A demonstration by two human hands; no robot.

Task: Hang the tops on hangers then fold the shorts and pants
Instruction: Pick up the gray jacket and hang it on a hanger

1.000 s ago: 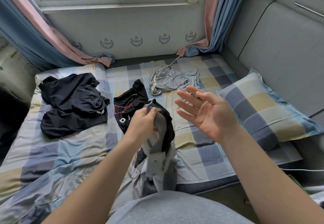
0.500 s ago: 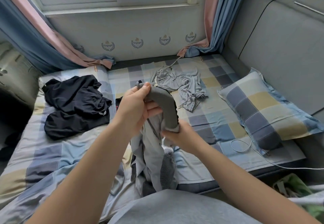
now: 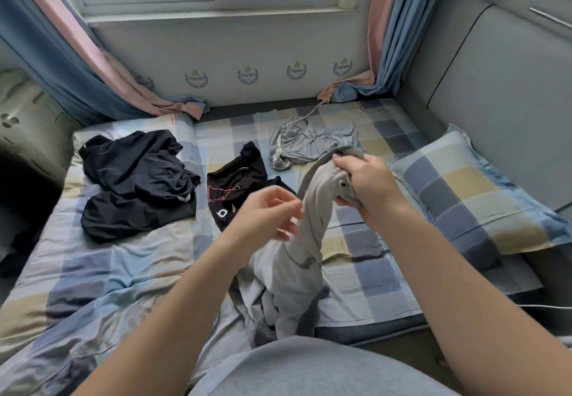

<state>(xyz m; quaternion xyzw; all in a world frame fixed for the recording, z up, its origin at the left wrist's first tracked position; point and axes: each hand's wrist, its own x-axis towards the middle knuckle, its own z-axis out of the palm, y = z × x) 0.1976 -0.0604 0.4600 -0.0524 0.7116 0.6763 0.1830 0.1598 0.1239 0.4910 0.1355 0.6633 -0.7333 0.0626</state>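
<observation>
Right hand [image 3: 368,186] grips the bunched waistband of the grey pants [image 3: 297,271], fingers curled over the top edge, close to a metal button [image 3: 342,183]. From that grip the pants hang in a twisted rope over the near edge of the bed [image 3: 123,256], with the lower part heaped against the person's lap. Left hand [image 3: 269,214] is just beside the hanging cloth with its fingers loosely curled. It is blurred, so I cannot tell whether it pinches the fabric or only brushes it.

The step looks like finding the waistband so the pants can be opened out for folding. To do it well, the left hand should take the waistband at the opposite side (not lower down the leg, where the twist would remain). Both hands can then pull apart and give a shake so the legs drop straight. Bare sheet lies just ahead, between the black shirt [image 3: 238,185] and the pillow [image 3: 476,197], and seems a fair place to lay them flat.
</observation>
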